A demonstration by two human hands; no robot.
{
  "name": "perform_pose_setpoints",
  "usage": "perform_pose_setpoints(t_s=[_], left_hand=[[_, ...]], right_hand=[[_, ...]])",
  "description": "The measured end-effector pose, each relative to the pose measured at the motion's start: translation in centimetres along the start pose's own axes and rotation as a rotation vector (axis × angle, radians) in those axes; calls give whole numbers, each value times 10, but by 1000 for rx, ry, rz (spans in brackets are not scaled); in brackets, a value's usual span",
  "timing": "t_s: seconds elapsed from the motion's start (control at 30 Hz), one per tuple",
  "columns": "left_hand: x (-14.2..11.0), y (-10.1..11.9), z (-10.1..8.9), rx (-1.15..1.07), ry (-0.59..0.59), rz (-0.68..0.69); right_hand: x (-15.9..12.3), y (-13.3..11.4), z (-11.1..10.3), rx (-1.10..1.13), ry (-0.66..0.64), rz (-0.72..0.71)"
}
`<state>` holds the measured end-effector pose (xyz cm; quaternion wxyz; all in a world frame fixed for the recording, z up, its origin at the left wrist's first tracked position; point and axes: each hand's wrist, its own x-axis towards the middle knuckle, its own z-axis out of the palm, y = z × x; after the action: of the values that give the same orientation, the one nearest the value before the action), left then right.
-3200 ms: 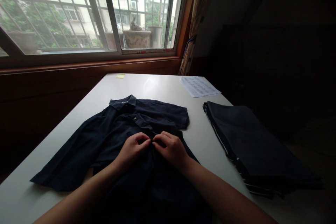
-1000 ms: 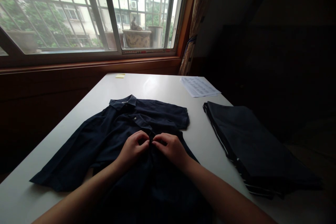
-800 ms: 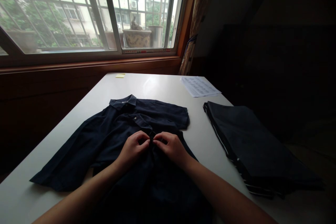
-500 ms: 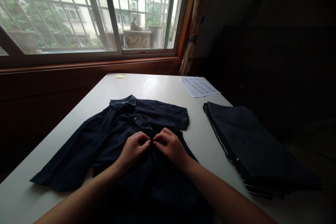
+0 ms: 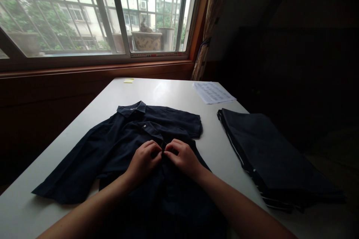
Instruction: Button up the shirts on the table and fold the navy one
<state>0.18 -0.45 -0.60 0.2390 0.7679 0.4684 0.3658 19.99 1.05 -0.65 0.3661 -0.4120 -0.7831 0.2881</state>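
Navy, collared and wrinkled down its front, the short-sleeved shirt (image 5: 117,142) lies on the desk (image 5: 159,93) beneath the left hand (image 5: 144,158) and right hand (image 5: 183,158), which angle inward, curled, both pinching its cloth.

Two hands (image 5: 144,158), one shirt (image 5: 125,142), one cloth pile (image 5: 273,155), one yellow note (image 5: 128,81), one table (image 5: 162,93)

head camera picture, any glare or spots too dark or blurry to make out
In the head view, daylight from the window leaves glare on the far part of the white table; in the same head view, the shirt sinks towards black near the bottom edge, hiding detail, and the printing on the papers looks too soft to read.
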Motion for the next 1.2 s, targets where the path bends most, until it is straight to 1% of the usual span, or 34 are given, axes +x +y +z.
perform_pose_setpoints(t_s=[0.1, 0.2, 0.3, 0.37, 0.63, 0.8, 0.97, 1.2], left_hand=[[0, 1, 0, -15, 0, -3], [2, 0, -1, -76, -4, -28], [4, 0, -3, -125, 3, -56], [6, 0, -4, -140, 9, -68], [5, 0, -4, -151, 16, -90], [4, -1, -2, -137, 19, -75], [3, 1, -2, -124, 5, -53], [4, 3, -3, -160, -21, -43]], right_hand=[[1, 0, -2, 43, -12, 18], [3, -1, -4, 97, -18, 48], [4, 1, -6, 174, -18, 118], [5, 3, -6, 206, -21, 138], [4, 3, -8, 174, -32, 74], [2, 2, -4, 84, 6, 23], [3, 2, -4, 96, -9, 43], [6, 1, -9, 189, -55, 124]])
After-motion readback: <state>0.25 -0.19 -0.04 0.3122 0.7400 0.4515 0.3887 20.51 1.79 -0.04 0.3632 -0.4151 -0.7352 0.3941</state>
